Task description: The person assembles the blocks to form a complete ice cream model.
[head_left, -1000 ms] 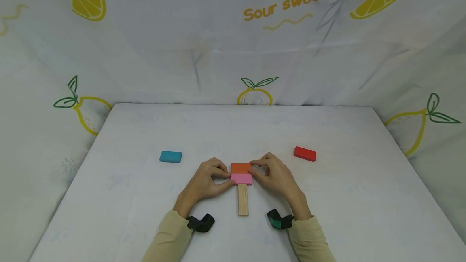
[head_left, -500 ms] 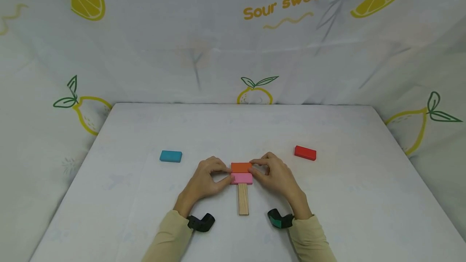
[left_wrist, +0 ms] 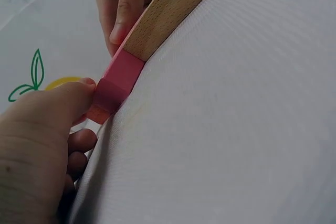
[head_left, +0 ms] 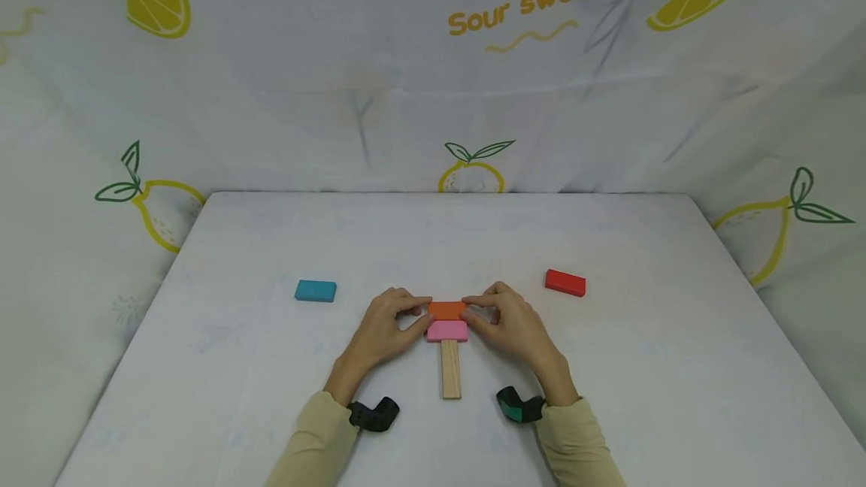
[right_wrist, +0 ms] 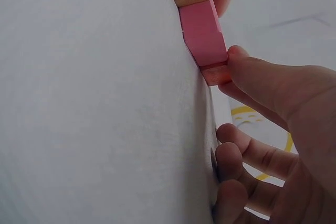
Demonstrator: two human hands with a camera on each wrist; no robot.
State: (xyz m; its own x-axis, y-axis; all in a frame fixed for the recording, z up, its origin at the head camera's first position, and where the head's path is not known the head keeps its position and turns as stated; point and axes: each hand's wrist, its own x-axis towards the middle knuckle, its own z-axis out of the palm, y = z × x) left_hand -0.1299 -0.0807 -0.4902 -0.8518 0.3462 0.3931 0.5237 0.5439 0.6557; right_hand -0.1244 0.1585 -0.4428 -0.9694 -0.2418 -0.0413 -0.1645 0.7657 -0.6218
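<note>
An orange block [head_left: 446,311] lies flat against the far side of a pink block [head_left: 447,331], and a plain wooden block [head_left: 449,370] runs from the pink one toward the person. Thumb and index finger of the left hand [head_left: 383,327] pinch the orange block's left end. At its right end, the right hand [head_left: 516,327] pinches the same block between thumb and index finger. In the right wrist view the orange block [right_wrist: 216,74] shows beside the pink block [right_wrist: 203,32], by the thumb tip.
A blue block [head_left: 315,291] lies to the left, beyond the left hand. Beyond the right hand is a red block [head_left: 565,282]. Behind the table's far edge hangs a white cloth with lemon prints.
The left thumb and index finger have shifted up from the pink block's left end to the orange block's. The right hand keeps its place at the orange block.
</note>
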